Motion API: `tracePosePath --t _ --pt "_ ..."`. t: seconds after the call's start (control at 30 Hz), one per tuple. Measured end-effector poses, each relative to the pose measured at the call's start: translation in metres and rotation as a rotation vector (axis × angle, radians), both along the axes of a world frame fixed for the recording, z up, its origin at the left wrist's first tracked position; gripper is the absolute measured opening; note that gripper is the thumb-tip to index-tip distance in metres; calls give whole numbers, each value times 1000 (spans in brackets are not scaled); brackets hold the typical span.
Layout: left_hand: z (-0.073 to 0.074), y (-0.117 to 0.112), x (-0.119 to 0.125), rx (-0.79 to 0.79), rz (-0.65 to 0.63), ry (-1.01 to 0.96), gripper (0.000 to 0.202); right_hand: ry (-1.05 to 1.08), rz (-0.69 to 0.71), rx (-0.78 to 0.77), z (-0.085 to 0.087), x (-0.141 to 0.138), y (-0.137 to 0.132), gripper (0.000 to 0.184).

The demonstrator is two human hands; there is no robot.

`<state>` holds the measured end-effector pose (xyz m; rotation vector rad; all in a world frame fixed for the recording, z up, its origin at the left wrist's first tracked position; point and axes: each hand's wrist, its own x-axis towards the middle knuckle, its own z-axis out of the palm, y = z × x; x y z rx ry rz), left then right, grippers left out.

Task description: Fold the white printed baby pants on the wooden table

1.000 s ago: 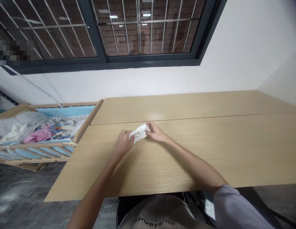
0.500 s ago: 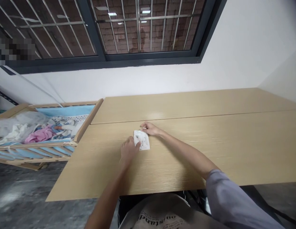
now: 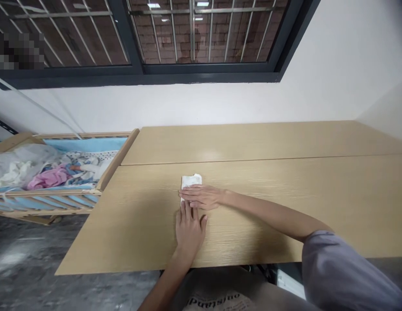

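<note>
A small folded white cloth (image 3: 191,180) with a faint print lies flat on the light wooden table (image 3: 285,203). My right hand (image 3: 202,196) lies across it with fingers stretched out flat, covering its near part. My left hand (image 3: 188,228) rests flat on the table just below, fingers extended, their tips reaching under the right hand at the cloth's near edge. Only the far strip of the cloth shows.
A wooden crib (image 3: 58,172) stands at the table's left end, holding a heap of white, pink and blue clothes (image 3: 48,172). A white wall and a barred window (image 3: 188,34) lie behind. Grey floor lies to the left.
The cloth was held bunched between both hands, then laid down folded. Both hands now press flat on it, the left having slid toward me.
</note>
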<state>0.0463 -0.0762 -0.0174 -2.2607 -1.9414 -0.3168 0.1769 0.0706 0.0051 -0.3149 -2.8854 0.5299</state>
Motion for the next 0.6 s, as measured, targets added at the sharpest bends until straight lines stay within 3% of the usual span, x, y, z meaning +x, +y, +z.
tracePosePath --t 0.2,0.4,0.5,0.6 --pt "2 1 -6 13 -7 -31 57 -44 -80 17 -4 11 39 56" --pt "4 2 -2 18 3 -56 56 -6 -177 -15 -6 13 58 56" --pt "15 8 -7 -10 -4 -108 49 0 -218 -80 -4 14 60 57" --pt "34 21 -23 -78 60 -240 41 60 -402 -207 7 16 60 59"
